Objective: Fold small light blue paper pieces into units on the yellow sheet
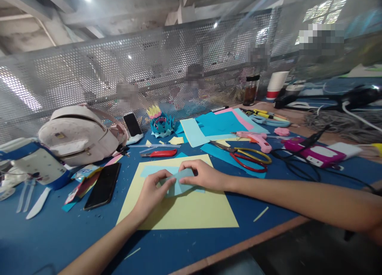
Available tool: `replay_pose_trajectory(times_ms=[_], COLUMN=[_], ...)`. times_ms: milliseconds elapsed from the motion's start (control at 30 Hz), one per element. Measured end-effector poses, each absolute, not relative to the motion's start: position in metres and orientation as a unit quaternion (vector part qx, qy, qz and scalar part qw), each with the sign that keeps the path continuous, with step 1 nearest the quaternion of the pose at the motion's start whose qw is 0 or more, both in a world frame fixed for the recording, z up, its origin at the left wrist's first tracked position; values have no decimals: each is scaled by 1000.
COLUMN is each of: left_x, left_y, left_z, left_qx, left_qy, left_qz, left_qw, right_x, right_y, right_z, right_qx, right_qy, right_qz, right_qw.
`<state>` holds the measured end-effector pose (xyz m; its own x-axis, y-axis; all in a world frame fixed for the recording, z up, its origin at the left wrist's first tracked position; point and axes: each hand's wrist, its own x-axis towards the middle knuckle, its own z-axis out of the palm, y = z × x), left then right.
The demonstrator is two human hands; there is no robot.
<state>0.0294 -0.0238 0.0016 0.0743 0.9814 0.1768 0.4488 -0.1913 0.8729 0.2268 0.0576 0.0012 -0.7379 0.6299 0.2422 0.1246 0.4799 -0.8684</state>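
Between my two hands is a small piece of light blue paper (178, 186), bent and held a little above a yellow sheet (191, 215). My left hand (155, 189) pinches its left side with thumb and fingers. From the right, my right hand (203, 174) grips the upper right part, fingers curled round it. More light blue paper (148, 170) lies flat on the yellow sheet behind my hands. Beyond the sheet rest a red utility knife (162, 153) and scissors (238, 153) with red and yellow handles.
A black phone (103, 186) and a pale backpack (77, 135) are at the left. A blue paper lotus (162, 123) stands at the back. Coloured paper (215, 123), a pink glue gun (258, 139) and a magenta box with cables (316, 152) lie to the right.
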Motion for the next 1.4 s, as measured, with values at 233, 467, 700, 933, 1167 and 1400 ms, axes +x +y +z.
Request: replay_pose_trajectory(times_ms=[233, 467, 700, 933, 1167, 1400], left_x=[20, 21, 20, 7, 3, -17], left_y=[-13, -15, -12, -5, -3, 7], left_z=[-3, 0, 4, -5, -7, 2], left_qx=[572, 539, 517, 498, 502, 518], left_qy=[584, 581, 551, 577, 584, 602], left_qz=[415, 435, 460, 500, 521, 533], left_qw=[400, 427, 467, 412, 367, 292], right_x=[223, 222, 224, 224, 226, 229], right_y=[69, 67, 66, 75, 84, 94], right_z=[-9, -7, -2, -3, -1, -3], right_qx=[-269, -279, -297, -312, -325, -330], right_qy=[-762, -734, -701, -669, -672, -697], right_qz=[515, 544, 570, 589, 562, 515], right_qw=[286, 296, 309, 329, 357, 374])
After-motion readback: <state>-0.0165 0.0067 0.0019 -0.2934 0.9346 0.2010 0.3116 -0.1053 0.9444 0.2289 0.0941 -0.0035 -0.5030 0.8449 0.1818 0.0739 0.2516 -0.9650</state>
